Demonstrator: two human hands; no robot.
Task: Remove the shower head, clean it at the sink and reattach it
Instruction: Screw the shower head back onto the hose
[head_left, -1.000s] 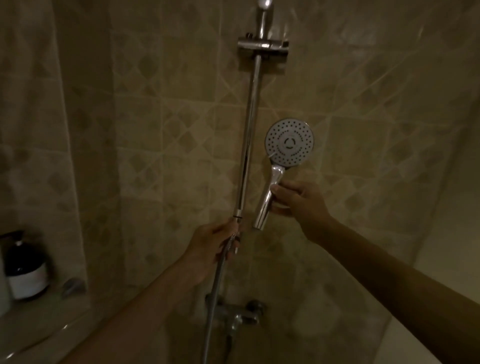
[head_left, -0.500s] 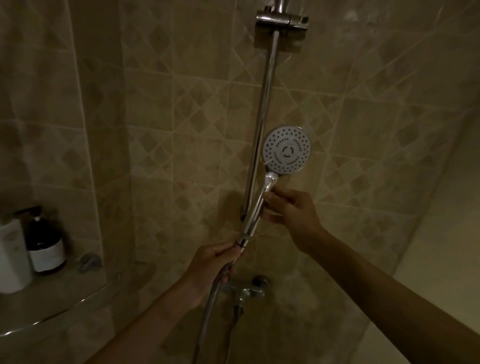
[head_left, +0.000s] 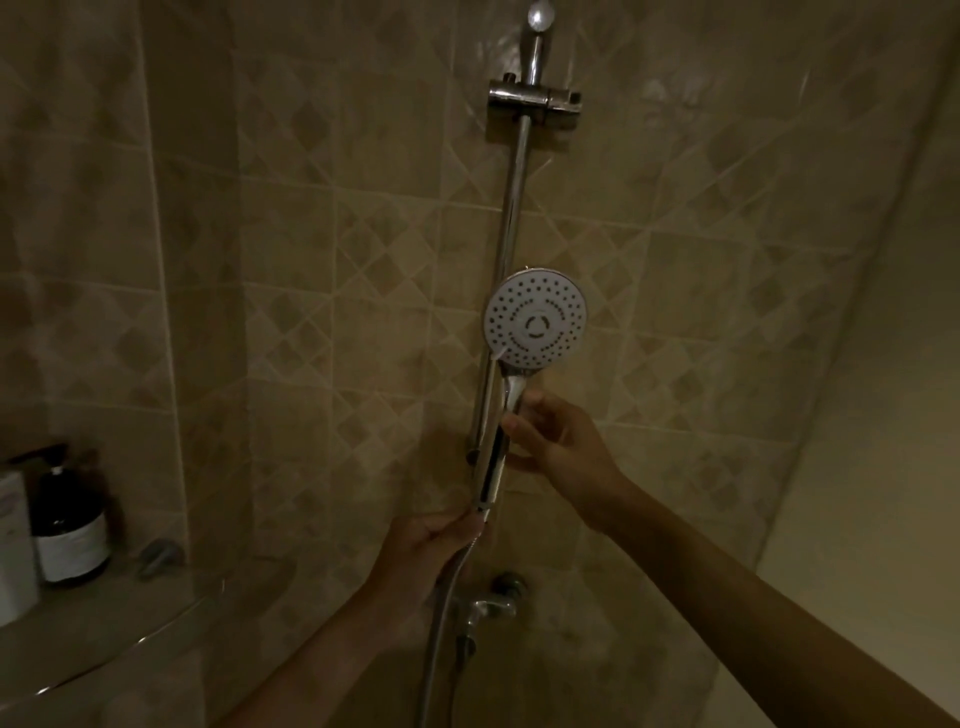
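Note:
The chrome shower head (head_left: 536, 318), with its round white spray face toward me, stands upright in front of the vertical slide rail (head_left: 511, 218). My right hand (head_left: 558, 441) grips its chrome handle from the right side. My left hand (head_left: 434, 540) is closed around the top end of the metal hose (head_left: 436, 634), right at the bottom of the handle. The hose end meets the handle's base there; my fingers hide the joint. The empty holder bracket (head_left: 535, 100) sits high on the rail.
The mixer tap (head_left: 493, 605) juts from the tiled wall below my hands. At the left, a corner shelf (head_left: 104, 639) carries a dark bottle (head_left: 70, 525) and a white container (head_left: 13, 540). A plain pale wall rises on the right.
The shower head has moved left, toward the rail, and its handle base now meets the hose end in my left hand; a second ago they were apart. The camera view has shifted.

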